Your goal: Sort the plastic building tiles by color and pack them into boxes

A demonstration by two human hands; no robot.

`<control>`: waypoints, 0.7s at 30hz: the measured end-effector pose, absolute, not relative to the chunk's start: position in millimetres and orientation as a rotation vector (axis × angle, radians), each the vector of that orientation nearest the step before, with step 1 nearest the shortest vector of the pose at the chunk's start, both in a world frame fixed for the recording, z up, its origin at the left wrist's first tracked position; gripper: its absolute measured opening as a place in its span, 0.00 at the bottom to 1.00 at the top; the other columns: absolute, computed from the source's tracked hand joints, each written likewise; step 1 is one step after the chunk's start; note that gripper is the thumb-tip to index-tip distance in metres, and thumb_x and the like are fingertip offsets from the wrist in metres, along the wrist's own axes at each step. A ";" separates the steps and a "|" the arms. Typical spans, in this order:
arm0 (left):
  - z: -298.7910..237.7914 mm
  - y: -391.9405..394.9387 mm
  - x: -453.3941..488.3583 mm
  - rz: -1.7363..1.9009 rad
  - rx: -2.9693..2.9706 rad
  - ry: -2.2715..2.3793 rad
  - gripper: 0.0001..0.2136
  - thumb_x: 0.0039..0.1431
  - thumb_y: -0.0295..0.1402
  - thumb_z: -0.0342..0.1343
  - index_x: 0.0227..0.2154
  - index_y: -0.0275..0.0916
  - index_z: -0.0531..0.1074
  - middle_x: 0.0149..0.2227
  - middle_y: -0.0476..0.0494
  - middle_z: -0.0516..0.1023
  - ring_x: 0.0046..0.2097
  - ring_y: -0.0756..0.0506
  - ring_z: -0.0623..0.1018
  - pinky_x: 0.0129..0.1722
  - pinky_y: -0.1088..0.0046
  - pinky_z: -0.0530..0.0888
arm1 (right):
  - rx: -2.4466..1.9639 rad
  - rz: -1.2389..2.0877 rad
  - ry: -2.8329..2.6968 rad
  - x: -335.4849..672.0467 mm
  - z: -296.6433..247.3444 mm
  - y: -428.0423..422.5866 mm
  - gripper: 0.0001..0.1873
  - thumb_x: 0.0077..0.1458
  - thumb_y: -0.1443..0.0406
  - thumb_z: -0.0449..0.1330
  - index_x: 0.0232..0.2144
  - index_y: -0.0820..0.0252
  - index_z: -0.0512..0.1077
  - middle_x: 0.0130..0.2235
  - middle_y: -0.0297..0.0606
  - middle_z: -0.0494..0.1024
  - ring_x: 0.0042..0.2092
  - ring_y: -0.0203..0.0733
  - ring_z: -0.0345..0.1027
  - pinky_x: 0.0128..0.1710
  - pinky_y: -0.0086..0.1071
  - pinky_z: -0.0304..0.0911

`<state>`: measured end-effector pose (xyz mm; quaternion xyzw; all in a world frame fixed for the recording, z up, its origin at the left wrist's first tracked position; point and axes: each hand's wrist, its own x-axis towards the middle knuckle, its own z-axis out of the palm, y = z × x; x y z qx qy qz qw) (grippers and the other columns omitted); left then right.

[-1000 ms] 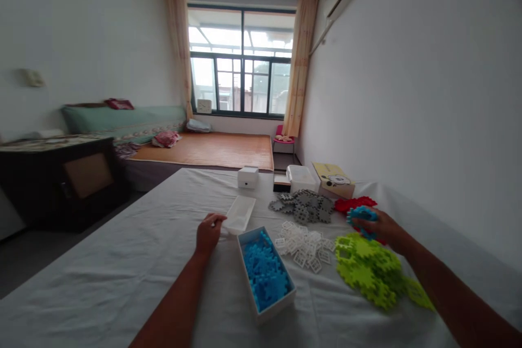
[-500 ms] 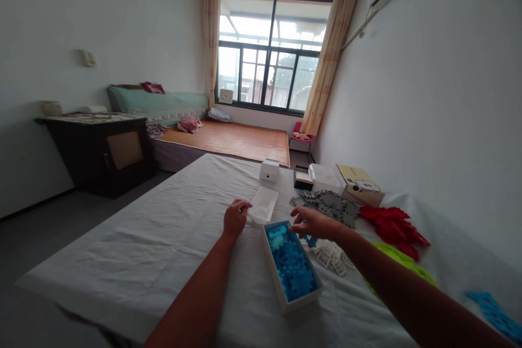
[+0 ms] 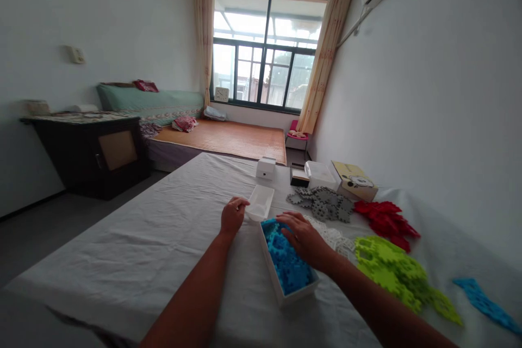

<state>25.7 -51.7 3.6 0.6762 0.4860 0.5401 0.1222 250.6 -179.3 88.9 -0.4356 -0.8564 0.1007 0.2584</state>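
Where the white-clothed table point(image 3: 138, 228) spreads before me, the rectangular white box point(image 3: 298, 294) stands filled with blue pieces point(image 3: 290, 269), just beside the shallow white tray point(image 3: 261, 202). My right hand point(image 3: 305, 235), fingers loosely spread, lies over the pieces; my left hand point(image 3: 233, 216) curls at the tray's edge, whether gripping it I cannot tell.
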 end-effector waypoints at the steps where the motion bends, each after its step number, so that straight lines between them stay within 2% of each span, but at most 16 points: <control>1: 3.2 -51.1 25.6 1.574 1.979 1.420 0.11 0.50 0.23 0.48 0.27 0.40 0.76 0.33 0.48 0.77 0.37 0.49 0.75 0.39 0.75 0.70 | -1.197 0.229 -2.388 249.6 86.2 -181.3 0.20 0.61 0.60 0.45 0.54 0.56 0.63 0.55 0.40 0.68 0.59 0.46 0.54 0.57 0.45 0.52; 5: 3.4 -50.4 24.9 1.564 1.991 1.422 0.11 0.51 0.24 0.48 0.26 0.40 0.75 0.33 0.48 0.77 0.37 0.49 0.76 0.39 0.75 0.70 | -1.282 0.126 -2.532 245.0 76.3 -188.1 0.21 0.61 0.62 0.46 0.57 0.50 0.60 0.58 0.34 0.64 0.61 0.45 0.50 0.59 0.45 0.48; 9: 4.7 -50.2 25.1 1.568 1.998 1.423 0.10 0.51 0.25 0.48 0.26 0.40 0.75 0.33 0.48 0.77 0.37 0.49 0.76 0.40 0.75 0.70 | -1.326 0.080 -2.498 241.9 72.6 -183.5 0.23 0.60 0.68 0.45 0.57 0.52 0.59 0.59 0.35 0.63 0.61 0.44 0.50 0.58 0.42 0.50; 12: 5.4 -48.6 24.9 1.556 2.007 1.421 0.11 0.51 0.26 0.47 0.26 0.40 0.75 0.33 0.48 0.77 0.37 0.48 0.76 0.40 0.75 0.71 | -1.335 0.102 -2.509 238.0 73.7 -179.2 0.22 0.60 0.64 0.47 0.57 0.53 0.59 0.60 0.37 0.61 0.61 0.45 0.50 0.58 0.44 0.49; 15: 5.4 -46.2 22.9 1.542 2.021 1.422 0.11 0.51 0.28 0.47 0.26 0.40 0.75 0.33 0.47 0.77 0.37 0.48 0.76 0.40 0.74 0.71 | -1.300 0.111 -2.500 239.4 79.7 -180.3 0.22 0.60 0.59 0.47 0.56 0.49 0.60 0.59 0.35 0.63 0.60 0.45 0.52 0.58 0.45 0.48; 18: 4.3 -42.3 19.2 1.534 2.022 1.451 0.11 0.50 0.31 0.47 0.26 0.41 0.75 0.33 0.47 0.78 0.37 0.46 0.76 0.41 0.73 0.71 | -1.344 0.015 -2.311 263.7 86.2 -182.6 0.22 0.61 0.60 0.47 0.57 0.49 0.59 0.59 0.35 0.63 0.60 0.43 0.53 0.57 0.43 0.50; 21: 2.8 -37.2 16.4 1.509 2.036 1.493 0.11 0.50 0.34 0.47 0.27 0.41 0.75 0.33 0.47 0.78 0.38 0.45 0.77 0.42 0.71 0.71 | -1.459 -0.097 -2.074 328.5 81.8 -184.5 0.22 0.59 0.63 0.48 0.55 0.54 0.61 0.58 0.39 0.64 0.58 0.42 0.55 0.56 0.42 0.53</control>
